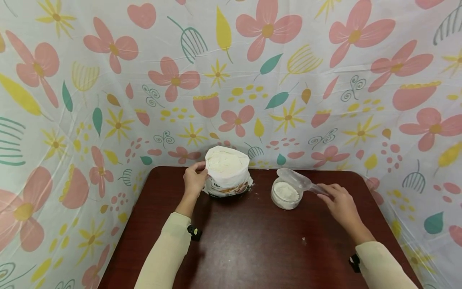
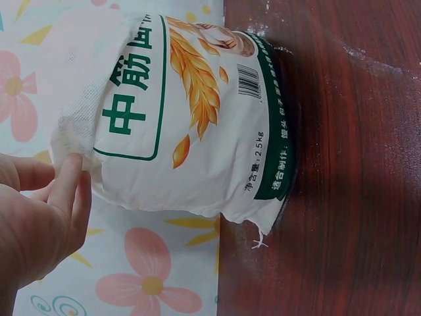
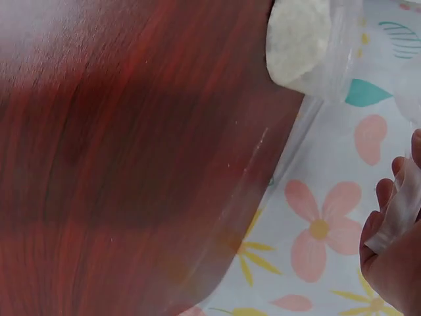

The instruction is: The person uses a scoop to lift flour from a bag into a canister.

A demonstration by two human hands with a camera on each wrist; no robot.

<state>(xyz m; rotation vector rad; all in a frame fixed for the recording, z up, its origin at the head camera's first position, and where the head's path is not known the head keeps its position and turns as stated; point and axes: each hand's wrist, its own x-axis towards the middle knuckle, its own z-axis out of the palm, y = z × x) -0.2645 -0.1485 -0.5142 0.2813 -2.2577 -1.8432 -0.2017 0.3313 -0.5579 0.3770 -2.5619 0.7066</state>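
A white flour bag [image 1: 225, 170], its top rolled open, stands near the back of the table; green lettering and a wheat ear show on its side in the left wrist view. My left hand [image 1: 195, 179] pinches the rim of the bag [image 2: 164, 118] at its left side. To the right sits a clear round container [image 1: 286, 204] with white flour [image 1: 286, 191] in it. My right hand [image 1: 339, 202] grips the handle of a translucent plastic scoop [image 1: 296, 180], whose head is over the container's rim. In the right wrist view my right hand [image 3: 398, 243] is partly cut off.
The dark red wooden table [image 1: 252, 249] ends at a wall covered by a flowered cloth [image 1: 216, 96]. Small white flour specks [image 1: 303, 239] dot the tabletop. Each wrist wears a black strap device.
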